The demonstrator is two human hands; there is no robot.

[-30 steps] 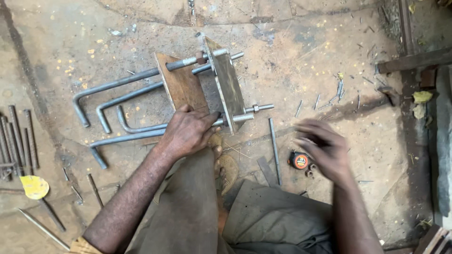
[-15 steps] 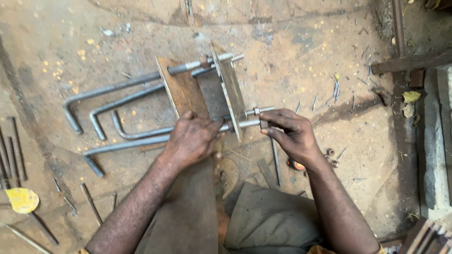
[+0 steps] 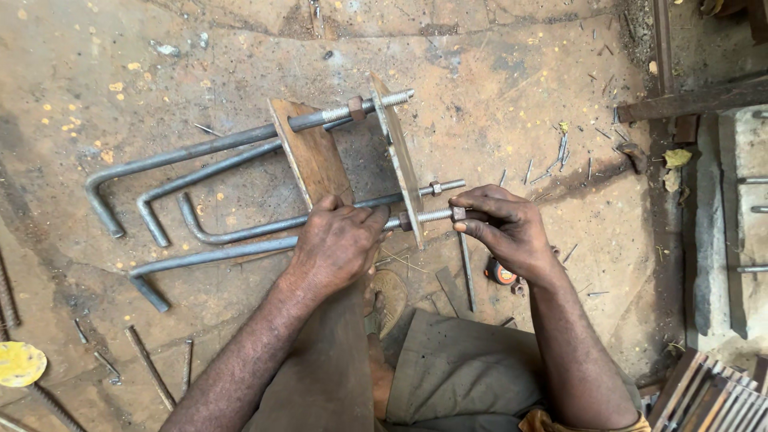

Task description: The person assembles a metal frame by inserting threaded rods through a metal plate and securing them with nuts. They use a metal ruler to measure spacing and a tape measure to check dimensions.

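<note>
Several long steel bolts with hooked ends (image 3: 200, 148) lie on the dirt floor and pass through two rusty plates (image 3: 312, 156) standing on edge. My left hand (image 3: 340, 244) grips the nearest bolt (image 3: 216, 256) just behind the front plate (image 3: 402, 168). My right hand (image 3: 500, 228) pinches a nut (image 3: 458, 214) at the threaded tip of that same bolt. Other nuts sit on the threads of the neighbouring bolts (image 3: 434, 189).
A small tape measure (image 3: 500, 274) lies under my right wrist. Loose rods (image 3: 148, 364) and a yellow disc (image 3: 18, 362) are at the lower left. Nails are scattered at the right, near a concrete block (image 3: 712, 232) and steel bars (image 3: 688, 100).
My right hand came up from beside the tape measure to the end of the nearest bolt and closed on the nut. The left hand stayed on the bolt.
</note>
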